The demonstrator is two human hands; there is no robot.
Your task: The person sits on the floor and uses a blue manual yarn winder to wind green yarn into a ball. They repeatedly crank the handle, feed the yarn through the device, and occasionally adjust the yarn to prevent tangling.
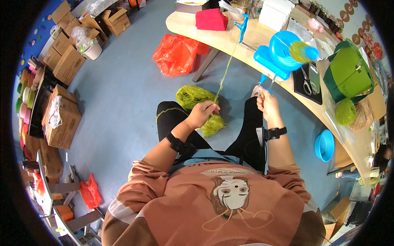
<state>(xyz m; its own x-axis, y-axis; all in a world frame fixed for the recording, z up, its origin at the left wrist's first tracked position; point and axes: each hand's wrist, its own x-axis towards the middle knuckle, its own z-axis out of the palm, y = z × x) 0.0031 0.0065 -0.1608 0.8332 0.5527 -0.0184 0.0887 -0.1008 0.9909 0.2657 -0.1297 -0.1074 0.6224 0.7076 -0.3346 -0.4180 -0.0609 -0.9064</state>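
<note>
A strand of fuzzy green yarn [227, 70] runs between the thumb and fingers of my left hand [201, 114]. It rises to the blue wire-arm guide [242, 29] of a blue hand-crank yarn winder [264, 58] at the table's edge. Yellow-green yarn [297, 51] is wound around the winder's spindle, which is blurred. My right hand [268, 103] is closed on the crank handle [269, 91] below the winder; its fingers mostly hide the grip. Beyond my left hand lies a loose green hank [194, 95], and a smaller green bunch [212, 126] shows below the hand, between my legs.
On the wooden table [187, 23] are a folded red cloth [211, 20], scissors [307, 84] on a black tray, a green bag [349, 72], and a green yarn ball [345, 113]. A red plastic bag [175, 55] and a blue basin [324, 145] are lower down. Cardboard boxes [63, 118] stand left.
</note>
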